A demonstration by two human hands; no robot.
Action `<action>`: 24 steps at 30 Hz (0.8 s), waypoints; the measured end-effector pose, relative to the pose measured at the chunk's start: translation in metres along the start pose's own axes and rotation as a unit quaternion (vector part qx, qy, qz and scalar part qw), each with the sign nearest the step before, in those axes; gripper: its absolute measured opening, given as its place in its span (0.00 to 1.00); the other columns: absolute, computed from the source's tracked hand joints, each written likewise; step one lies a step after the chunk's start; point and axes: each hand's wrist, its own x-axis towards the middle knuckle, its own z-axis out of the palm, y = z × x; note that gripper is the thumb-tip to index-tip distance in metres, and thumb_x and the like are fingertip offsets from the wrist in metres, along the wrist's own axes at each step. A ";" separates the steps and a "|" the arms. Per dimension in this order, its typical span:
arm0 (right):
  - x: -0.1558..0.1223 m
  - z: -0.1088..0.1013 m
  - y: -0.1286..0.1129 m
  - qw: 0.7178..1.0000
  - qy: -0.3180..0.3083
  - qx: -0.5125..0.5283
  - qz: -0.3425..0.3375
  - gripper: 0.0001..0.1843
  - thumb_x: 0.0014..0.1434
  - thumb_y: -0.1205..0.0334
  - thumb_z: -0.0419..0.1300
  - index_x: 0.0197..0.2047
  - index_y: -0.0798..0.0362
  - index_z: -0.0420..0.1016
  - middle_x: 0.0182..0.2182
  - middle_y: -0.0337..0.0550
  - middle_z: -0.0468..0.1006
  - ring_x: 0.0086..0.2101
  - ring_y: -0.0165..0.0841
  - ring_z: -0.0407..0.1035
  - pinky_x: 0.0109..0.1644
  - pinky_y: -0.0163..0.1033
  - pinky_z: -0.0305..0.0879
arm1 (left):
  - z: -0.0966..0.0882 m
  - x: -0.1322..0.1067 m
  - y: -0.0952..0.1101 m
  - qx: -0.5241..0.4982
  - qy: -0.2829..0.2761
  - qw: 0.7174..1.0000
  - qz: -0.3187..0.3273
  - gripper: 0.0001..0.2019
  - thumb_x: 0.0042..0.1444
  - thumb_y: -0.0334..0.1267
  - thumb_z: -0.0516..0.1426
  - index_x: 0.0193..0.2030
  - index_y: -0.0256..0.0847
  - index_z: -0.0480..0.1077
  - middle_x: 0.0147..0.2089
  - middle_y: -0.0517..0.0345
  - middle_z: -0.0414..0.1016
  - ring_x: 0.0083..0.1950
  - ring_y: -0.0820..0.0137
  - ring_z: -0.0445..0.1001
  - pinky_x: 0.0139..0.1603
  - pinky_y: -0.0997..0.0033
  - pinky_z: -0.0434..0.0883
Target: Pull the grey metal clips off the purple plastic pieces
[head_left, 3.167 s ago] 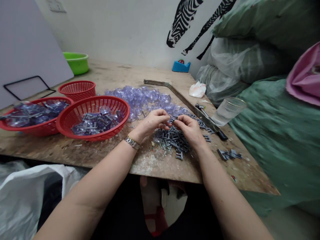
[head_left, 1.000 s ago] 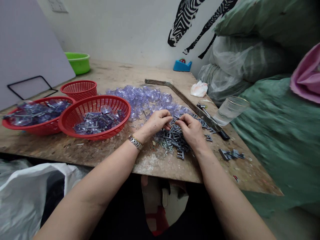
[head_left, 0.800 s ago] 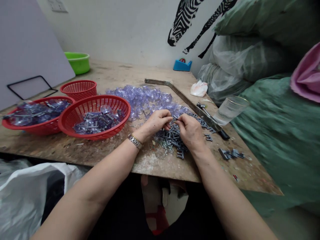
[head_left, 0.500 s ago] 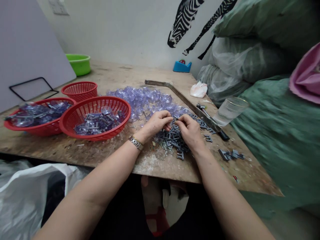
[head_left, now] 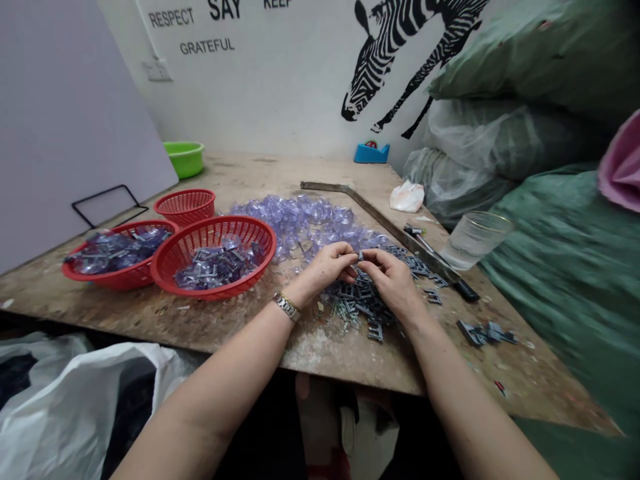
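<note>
My left hand (head_left: 332, 268) and my right hand (head_left: 389, 280) meet above a heap of small grey plastic parts (head_left: 365, 300). Between the fingertips a small grey plastic part (head_left: 361, 256) shows; the right thumb and finger pinch it. My left thumb and fingers are closed right against it, and what else they hold is hidden. Behind the hands spreads a pile of clear purplish plastic pieces (head_left: 300, 217). Small thin metal bits (head_left: 350, 313) lie at the near edge of the grey heap.
Red baskets stand at the left; the front basket (head_left: 165, 267) and the left basket (head_left: 120, 283) hold plastic pieces. A bent metal bar (head_left: 380, 220) runs behind the heap to a black handle (head_left: 466, 291). A glass (head_left: 475, 241) stands at the right, near green sacks (head_left: 560, 247).
My head view has tilted up and turned left, so the table sits lower and further right. Both hands stay together over the heap, and the grey part now shows between them.
</note>
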 end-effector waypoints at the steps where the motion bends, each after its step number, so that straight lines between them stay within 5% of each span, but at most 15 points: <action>1: 0.000 0.000 0.000 1.000 0.003 0.002 0.003 0.10 0.52 0.55 0.60 0.34 0.50 0.77 0.34 0.44 0.81 0.37 0.39 0.73 0.44 0.44 0.67 | 0.000 0.000 -0.001 0.016 0.005 1.000 0.005 0.06 0.58 0.29 0.54 0.29 0.36 0.63 0.26 0.65 0.65 0.25 0.79 0.70 0.28 0.79 0.72; 5: 0.000 -0.001 0.002 1.000 0.013 -0.006 0.001 0.09 0.51 0.55 0.62 0.34 0.50 0.77 0.33 0.44 0.81 0.36 0.39 0.73 0.44 0.44 0.67 | -0.002 0.000 -0.003 0.085 0.002 0.996 0.014 0.06 0.59 0.32 0.53 0.30 0.37 0.63 0.26 0.64 0.65 0.25 0.78 0.69 0.26 0.80 0.70; 10: 0.000 -0.002 0.000 1.000 0.020 -0.001 -0.010 0.09 0.53 0.55 0.61 0.35 0.50 0.77 0.33 0.43 0.81 0.35 0.38 0.73 0.44 0.44 0.67 | 0.000 0.000 -0.002 0.054 -0.041 0.998 -0.003 0.07 0.62 0.34 0.51 0.31 0.38 0.61 0.25 0.64 0.66 0.24 0.77 0.71 0.27 0.78 0.72; 24: -0.002 0.002 -0.004 0.996 0.086 -0.019 -0.035 0.07 0.54 0.56 0.60 0.31 0.51 0.73 0.28 0.40 0.76 0.31 0.35 0.69 0.38 0.41 0.63 | 0.007 0.001 0.000 0.094 -0.015 0.994 0.051 0.10 0.61 0.32 0.49 0.27 0.39 0.59 0.20 0.66 0.65 0.21 0.76 0.67 0.24 0.78 0.66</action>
